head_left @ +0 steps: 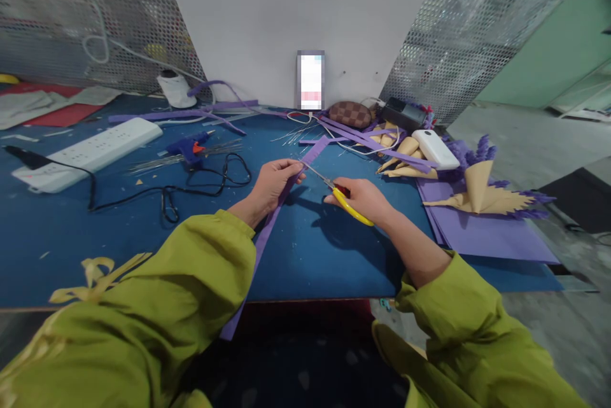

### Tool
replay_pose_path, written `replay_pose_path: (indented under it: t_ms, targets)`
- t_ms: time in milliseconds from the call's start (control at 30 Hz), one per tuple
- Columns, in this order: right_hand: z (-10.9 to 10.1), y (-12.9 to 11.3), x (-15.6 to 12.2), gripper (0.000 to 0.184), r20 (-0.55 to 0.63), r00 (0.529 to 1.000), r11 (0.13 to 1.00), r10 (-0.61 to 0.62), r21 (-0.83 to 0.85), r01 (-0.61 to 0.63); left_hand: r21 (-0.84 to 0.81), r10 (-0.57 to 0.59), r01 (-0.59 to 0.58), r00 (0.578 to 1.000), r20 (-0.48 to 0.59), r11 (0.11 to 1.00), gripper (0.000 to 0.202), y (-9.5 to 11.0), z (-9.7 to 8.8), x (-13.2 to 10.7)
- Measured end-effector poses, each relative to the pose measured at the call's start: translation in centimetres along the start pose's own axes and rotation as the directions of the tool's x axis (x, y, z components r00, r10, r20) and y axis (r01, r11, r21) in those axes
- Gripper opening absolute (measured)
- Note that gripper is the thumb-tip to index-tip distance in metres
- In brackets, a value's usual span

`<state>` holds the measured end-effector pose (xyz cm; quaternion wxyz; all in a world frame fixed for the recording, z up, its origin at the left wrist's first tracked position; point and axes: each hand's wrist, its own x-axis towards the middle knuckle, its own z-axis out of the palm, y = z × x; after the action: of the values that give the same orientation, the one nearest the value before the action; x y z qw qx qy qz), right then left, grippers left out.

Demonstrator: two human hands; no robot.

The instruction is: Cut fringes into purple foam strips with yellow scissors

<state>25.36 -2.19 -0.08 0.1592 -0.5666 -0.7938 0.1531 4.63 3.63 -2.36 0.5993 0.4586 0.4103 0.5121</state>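
Observation:
My left hand is closed on a long purple paper strip that runs from the table's middle down past its front edge. My right hand grips yellow-handled scissors, whose blades point left and meet the strip's edge beside my left fingers. Both arms wear yellow-green sleeves and rest above the blue table.
A white power strip, a blue glue gun with a black cord, thin wires, and loose purple strips lie left. Purple sheets, tan paper cones, a white device, a brown pouch and a propped phone sit right and back.

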Motion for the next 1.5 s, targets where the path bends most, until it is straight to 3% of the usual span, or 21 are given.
replay_pose_path:
  t_ms: [300,767,1133,1500]
  targets:
    - [-0.3,0.1,0.0,0.04,0.007,1.0,0.998,-0.013,0.064,0.013,-0.003,-0.042,0.042,0.999,0.001,0.999,0.016,0.4,0.2,-0.3]
    - [0.2,1.1,0.3,0.04,0.064,0.997,0.966,-0.048,0.258,0.03,-0.151,-0.279,0.285,0.958,0.06,0.946,0.006,0.9,0.0,0.0]
    - [-0.4,0.3,0.1,0.039,0.024,0.999,0.992,-0.022,0.127,0.019,-0.045,-0.131,0.131,0.991,-0.012,0.99,0.015,0.7,0.2,-0.4]
    - [-0.1,0.4,0.1,0.039,0.023,0.999,0.991,-0.023,0.129,0.02,-0.046,-0.159,0.159,0.987,0.01,0.986,0.017,1.1,0.3,-0.5]
